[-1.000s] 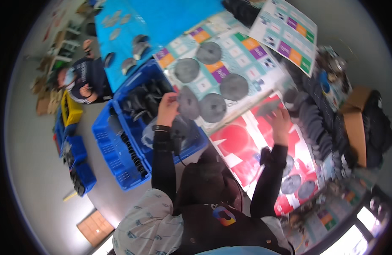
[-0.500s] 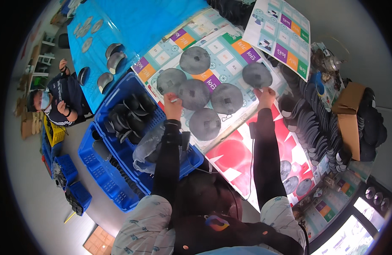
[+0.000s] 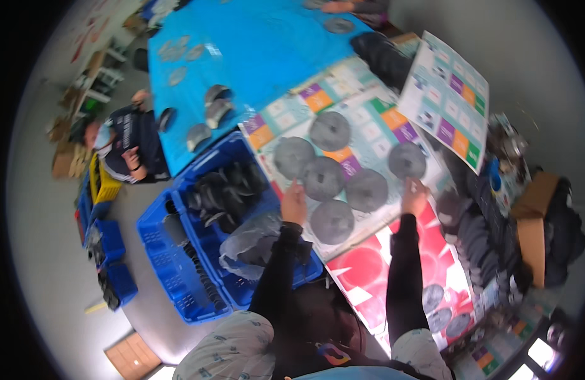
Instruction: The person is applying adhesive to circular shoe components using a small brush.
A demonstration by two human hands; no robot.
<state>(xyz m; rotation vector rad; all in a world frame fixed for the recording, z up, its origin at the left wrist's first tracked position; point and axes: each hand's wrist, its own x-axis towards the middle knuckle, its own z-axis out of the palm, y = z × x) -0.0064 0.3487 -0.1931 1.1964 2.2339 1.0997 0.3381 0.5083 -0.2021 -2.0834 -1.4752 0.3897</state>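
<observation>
Several round grey discs (image 3: 323, 178), each with a small dark patch at its middle, lie close together on the colourful printed sheet (image 3: 384, 209). My right hand (image 3: 416, 195) pinches the near edge of one more disc (image 3: 406, 160), to the right of the group. Beside the group's left discs is my left hand (image 3: 293, 202), its fingertips drawn together next to the edge of a disc (image 3: 294, 158). Anything between those fingertips is too small and blurred to make out.
Left of the sheet stand blue baskets (image 3: 172, 278) with dark curved pieces and a plastic bag (image 3: 248, 250). Stacks of dark pieces (image 3: 489, 234) and a cardboard box (image 3: 530, 221) line the right. A person (image 3: 137, 145) is by the blue table cover (image 3: 260, 50); another's hand (image 3: 338, 7) shows beyond.
The whole view has shifted, so the scene sits lower and further right. Both hands stay by the same discs; my right hand still holds its disc.
</observation>
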